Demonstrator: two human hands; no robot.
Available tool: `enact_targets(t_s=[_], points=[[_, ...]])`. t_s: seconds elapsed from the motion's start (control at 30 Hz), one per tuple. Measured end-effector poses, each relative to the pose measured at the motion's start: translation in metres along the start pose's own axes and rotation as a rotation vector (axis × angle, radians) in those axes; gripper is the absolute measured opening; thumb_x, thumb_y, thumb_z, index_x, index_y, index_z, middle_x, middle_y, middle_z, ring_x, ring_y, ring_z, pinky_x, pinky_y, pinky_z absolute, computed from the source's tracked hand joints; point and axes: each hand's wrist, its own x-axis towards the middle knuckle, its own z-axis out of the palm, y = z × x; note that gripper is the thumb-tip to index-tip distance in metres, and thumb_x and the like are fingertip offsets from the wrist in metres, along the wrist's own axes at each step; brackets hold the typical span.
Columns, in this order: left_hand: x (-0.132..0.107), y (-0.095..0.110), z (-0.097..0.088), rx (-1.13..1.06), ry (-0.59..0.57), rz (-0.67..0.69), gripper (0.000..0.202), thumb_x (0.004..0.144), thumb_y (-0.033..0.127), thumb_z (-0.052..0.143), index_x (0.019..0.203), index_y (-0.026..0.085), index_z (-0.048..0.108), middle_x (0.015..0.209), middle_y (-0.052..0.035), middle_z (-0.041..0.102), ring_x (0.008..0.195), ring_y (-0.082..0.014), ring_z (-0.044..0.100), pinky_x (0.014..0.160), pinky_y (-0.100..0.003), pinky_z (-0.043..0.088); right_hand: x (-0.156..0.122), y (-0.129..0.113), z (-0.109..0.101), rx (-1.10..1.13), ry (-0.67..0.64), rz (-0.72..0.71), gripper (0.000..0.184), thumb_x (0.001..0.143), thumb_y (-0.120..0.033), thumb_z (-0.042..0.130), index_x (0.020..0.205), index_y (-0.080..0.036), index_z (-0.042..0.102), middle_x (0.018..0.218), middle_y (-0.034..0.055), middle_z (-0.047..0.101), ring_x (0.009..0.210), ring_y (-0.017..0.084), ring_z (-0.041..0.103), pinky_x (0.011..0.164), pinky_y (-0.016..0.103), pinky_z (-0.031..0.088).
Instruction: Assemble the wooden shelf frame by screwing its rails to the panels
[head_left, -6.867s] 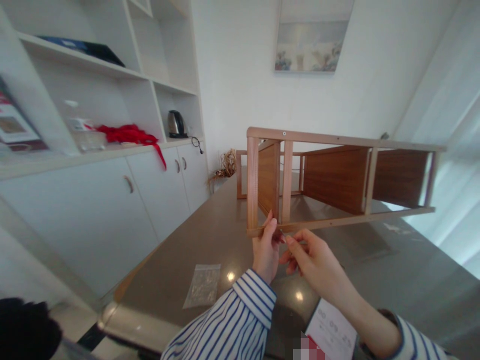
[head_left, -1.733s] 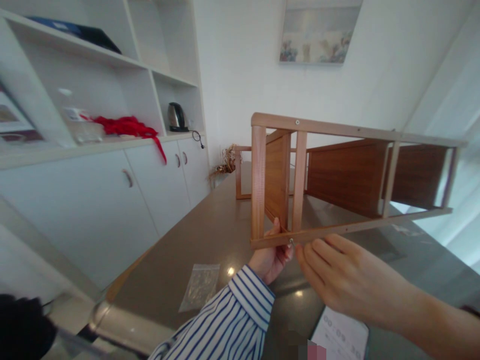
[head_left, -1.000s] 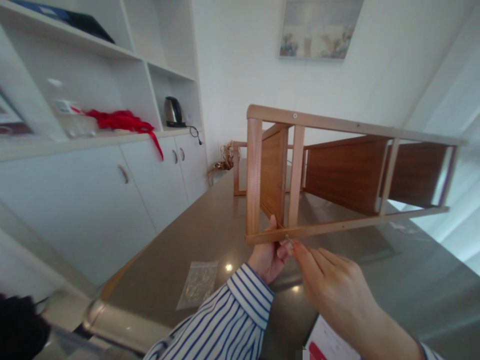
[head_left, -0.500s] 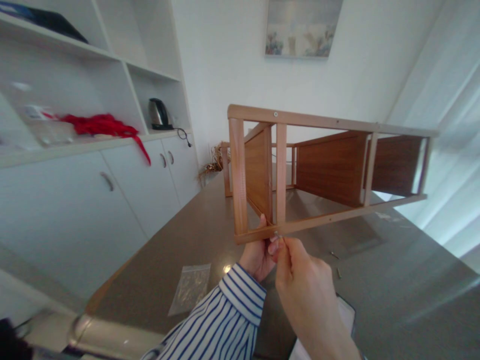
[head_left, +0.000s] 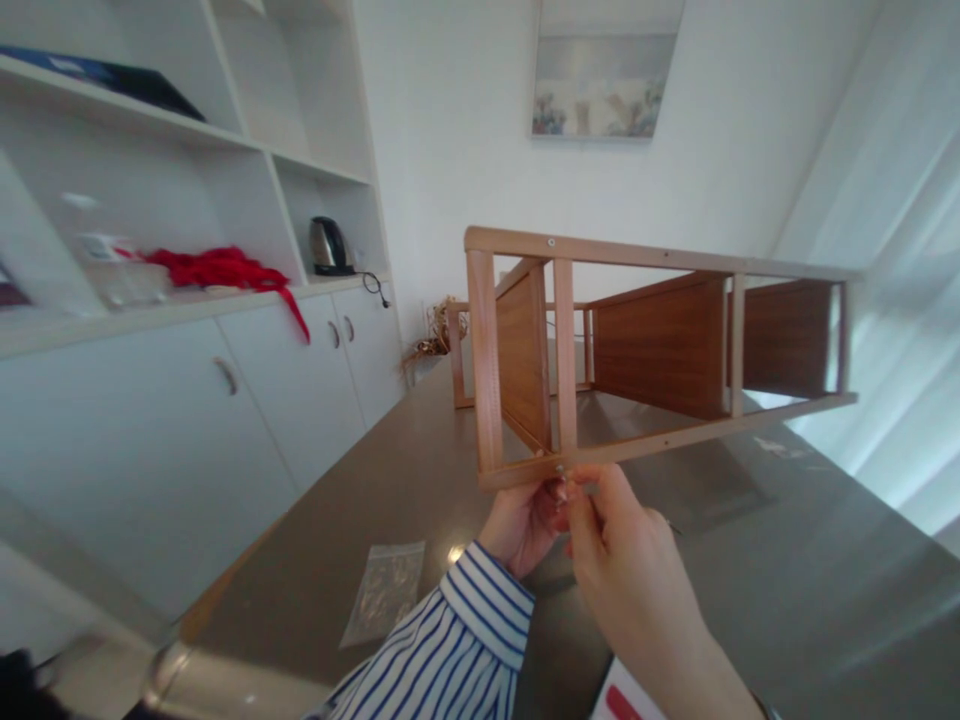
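Low down, the left hand point(head_left: 517, 530) grips the wooden frame point(head_left: 565, 350).

A plain white wall point(head_left: 450, 150) closes the room at the rear and carries a pale framed picture point(head_left: 604, 85). At left stands a white storage unit point(head_left: 187, 190), with open compartments above handled cupboard doors point(head_left: 135, 430); at right, light glows through a pale, folded curtain point(head_left: 892, 300). The grey-brown surface point(head_left: 360, 480) is glossy, showing a small bright reflection point(head_left: 456, 553).
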Motion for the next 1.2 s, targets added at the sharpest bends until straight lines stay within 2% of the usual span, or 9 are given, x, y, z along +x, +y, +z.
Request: enact_targets(t_s=[0.17,0.33,0.43,0.57,0.7,0.87,0.97,1.1,1.2], points=[[0.000,0.000,0.004,0.004,-0.021,0.013,0.026,0.078,0.035,0.066,0.070,0.012,0.056,0.054,0.0038,0.048,0.044,-0.0058,0.043,0.041,-0.018,0.036,0.002,0.004,-0.006,0.141,-0.141,0.033,0.016,0.091,-0.029,0.040,0.090,-0.022,0.054,0.070,0.0020,0.069,0.064,0.019,0.067,0.056,0.027,0.046],[0.001,-0.001,0.003,0.038,0.008,0.030,0.026,0.079,0.036,0.065,0.085,0.012,0.062,0.072,-0.0025,0.060,0.055,-0.0088,0.052,0.046,-0.020,0.038,0.005,0.010,-0.020,0.271,-0.332,-0.073,0.018,0.093,-0.028,0.038,0.103,-0.021,0.052,0.093,0.0049,0.069,0.083,0.017,0.067,0.070,0.029,0.051],[0.001,-0.001,0.002,0.061,0.036,0.027,0.026,0.080,0.037,0.064,0.085,0.012,0.062,0.073,-0.0031,0.061,0.057,-0.0095,0.054,0.052,-0.021,0.041,0.007,0.015,-0.032,0.320,-0.451,-0.124,0.022,0.095,-0.028,0.037,0.112,-0.021,0.049,0.107,0.0063,0.066,0.097,0.015,0.063,0.081,0.030,0.050],[0.001,-0.001,0.001,0.096,0.036,0.046,0.024,0.079,0.036,0.064,0.083,0.012,0.062,0.077,-0.0052,0.064,0.065,-0.0129,0.058,0.057,-0.024,0.043,0.015,0.024,-0.043,0.283,-0.570,-0.169,0.026,0.096,-0.029,0.037,0.117,-0.024,0.050,0.105,0.0040,0.066,0.095,0.015,0.062,0.082,0.029,0.050],[0.004,-0.002,0.000,0.063,0.058,0.075,0.017,0.077,0.031,0.067,0.081,0.014,0.061,0.074,-0.0025,0.062,0.068,-0.0132,0.057,0.063,-0.026,0.042,0.024,0.029,-0.048,0.200,-0.520,-0.299,0.024,0.094,-0.027,0.043,0.114,-0.028,0.058,0.108,0.0012,0.064,0.098,0.013,0.060,0.084,0.027,0.048],[0.006,-0.002,-0.002,0.032,0.047,0.091,0.021,0.073,0.030,0.072,0.074,0.014,0.059,0.066,0.0013,0.057,0.056,-0.0079,0.050,0.056,-0.022,0.038,0.029,0.028,-0.053,0.037,-0.474,-0.474,0.026,0.095,-0.024,0.041,0.112,-0.025,0.060,0.093,0.0022,0.061,0.083,0.013,0.059,0.072,0.027,0.048],[0.006,-0.002,-0.002,0.036,0.027,0.087,0.024,0.073,0.033,0.072,0.072,0.013,0.058,0.064,0.0017,0.055,0.054,-0.0068,0.047,0.053,-0.021,0.036,0.028,0.025,-0.054,-0.051,-0.476,-0.539,0.024,0.095,-0.022,0.040,0.108,-0.022,0.060,0.089,0.0025,0.060,0.081,0.015,0.057,0.070,0.030,0.047],[0.005,-0.003,-0.001,0.052,0.034,0.110,0.022,0.073,0.031,0.071,0.071,0.013,0.058,0.063,0.0016,0.055,0.055,-0.0078,0.048,0.058,-0.023,0.039,0.028,0.022,-0.053,-0.077,-0.471,-0.552,0.022,0.095,-0.020,0.039,0.102,-0.020,0.060,0.085,0.0021,0.061,0.078,0.015,0.057,0.068,0.030,0.046],[0.005,-0.004,-0.002,0.049,0.063,0.125,0.018,0.072,0.026,0.073,0.074,0.014,0.059,0.066,0.0015,0.056,0.060,-0.0091,0.051,0.064,-0.024,0.041,0.026,0.022,-0.050,0.000,-0.469,-0.490,0.020,0.094,-0.019,0.041,0.098,-0.021,0.060,0.084,0.0008,0.062,0.077,0.014,0.058,0.068,0.027,0.046]])
